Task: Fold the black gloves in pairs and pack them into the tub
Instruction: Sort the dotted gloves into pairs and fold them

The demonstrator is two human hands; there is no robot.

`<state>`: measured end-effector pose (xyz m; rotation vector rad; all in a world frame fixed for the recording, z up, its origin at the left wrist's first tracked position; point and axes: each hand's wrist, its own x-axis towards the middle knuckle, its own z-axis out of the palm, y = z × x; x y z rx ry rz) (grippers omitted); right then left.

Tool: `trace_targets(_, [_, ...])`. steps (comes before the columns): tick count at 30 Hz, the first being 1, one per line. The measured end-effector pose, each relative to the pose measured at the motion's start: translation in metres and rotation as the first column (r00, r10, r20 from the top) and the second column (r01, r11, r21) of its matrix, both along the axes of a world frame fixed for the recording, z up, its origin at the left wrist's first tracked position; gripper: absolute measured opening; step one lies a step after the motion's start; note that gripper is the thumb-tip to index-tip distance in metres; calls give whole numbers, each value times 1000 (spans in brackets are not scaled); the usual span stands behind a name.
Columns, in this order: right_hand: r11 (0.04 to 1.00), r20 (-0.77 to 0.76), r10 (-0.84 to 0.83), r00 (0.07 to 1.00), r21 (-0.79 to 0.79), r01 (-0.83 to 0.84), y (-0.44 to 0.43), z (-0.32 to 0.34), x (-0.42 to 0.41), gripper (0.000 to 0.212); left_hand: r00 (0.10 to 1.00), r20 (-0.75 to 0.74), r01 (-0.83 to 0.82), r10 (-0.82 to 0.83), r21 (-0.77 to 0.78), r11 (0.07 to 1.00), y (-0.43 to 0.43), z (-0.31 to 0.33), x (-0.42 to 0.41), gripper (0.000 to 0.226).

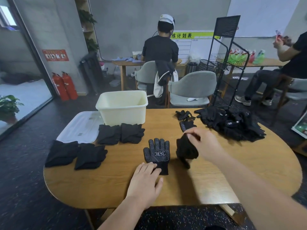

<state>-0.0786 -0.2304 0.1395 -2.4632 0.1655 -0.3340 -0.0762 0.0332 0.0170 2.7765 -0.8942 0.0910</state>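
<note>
Pinning the flat glove (157,154) by its near cuff, the left hand (146,180) lay open and flat, fingers pointing far. The right hand (203,144) pinched its mate (186,151) just right, dangling. Tub (122,107) sat far-left, empty-looking.

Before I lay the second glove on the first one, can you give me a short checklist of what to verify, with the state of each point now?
1. First glove lies flat, dotted palm up, fingers spread: ok.
2. Left hand pins its cuff to the table: ok.
3. Right hand grips the second glove: ok.
4. Second glove is straight and faces the matching way: not ok, it hangs crumpled; its side cannot be told.
5. Space beside the folded pairs for one more: ok.
6. Tub is open and near; its bottom is hidden, so free room inside: cannot tell.
</note>
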Motion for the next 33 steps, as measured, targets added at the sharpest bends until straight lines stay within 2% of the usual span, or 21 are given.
trace_targets(3, [997, -53, 13, 999, -75, -17, -10, 40, 19, 21, 999, 41, -4, 4, -12, 1000, -1, -4, 0, 53])
trace_targets(5, [996, -12, -6, 1000, -94, 5, -11, 56, 28, 22, 998, 57, -14, 15, -18, 1000, 0, -6, -1, 51])
trace_targets(8, [990, 236, -18, 972, -129, 50, -3, 70, 38, 23, 998, 56, -21, 22, -22, 1000, 1, -6, -1, 54])
trace_targets(10, [983, 435, 43, 899, -180, 40, 4, 66, 42, 21, 998, 60, -20, 22, -39, 999, 1, -7, 0, 53])
trace_targets(12, [966, 519, 128, 845, -260, 13, 10, 45, 45, 20, 998, 62, -18, 20, -42, 999, 1, -8, 2, 51])
trace_targets(13, [953, 485, 160, 860, -303, -7, 12, 30, 47, 21, 998, 59, -16, 19, -39, 999, 0, -8, 3, 51])
trace_targets(14, [941, 380, 178, 908, -336, -44, 14, 12, 48, 24, 998, 60, -12, 14, -39, 999, 0, -9, 3, 50])
trace_targets(16, [915, 34, 189, 981, -369, -163, 18, -28, 46, 37, 997, 71, 0, 3, -44, 999, -1, -10, 5, 47])
trace_targets(18, [881, -266, 171, 949, -391, -268, 20, -69, 40, 48, 995, 95, 9, -5, -40, 999, -1, -13, 6, 41])
trace_targets(19, [867, -322, 162, 933, -405, -290, 20, -86, 36, 51, 994, 110, 14, -10, -38, 999, -1, -15, 7, 37])
trace_targets(22, [859, -317, 129, 939, -438, -266, 19, -113, 30, 55, 987, 158, 21, -16, -29, 999, -4, -14, 12, 27])
trace_targets(26, [856, -290, 80, 954, -471, -215, 23, -117, 32, 64, 976, 218, -12, 19, -36, 999, -17, -4, 24, 31])
trace_targets(29, [848, -336, 82, 938, -472, -242, 22, -116, 41, 80, 989, 150, 21, -6, -98, 995, -24, -11, 30, 37])
trace_targets(31, [838, -312, 82, 946, -492, -235, 19, -118, 47, 87, 997, 73, 46, -35, -149, 988, -24, -16, 34, 43])
trace_targets(33, [840, -254, 76, 964, -504, -199, 14, -117, 56, 73, 997, 68, 58, -47, -169, 984, -23, -20, 37, 44])
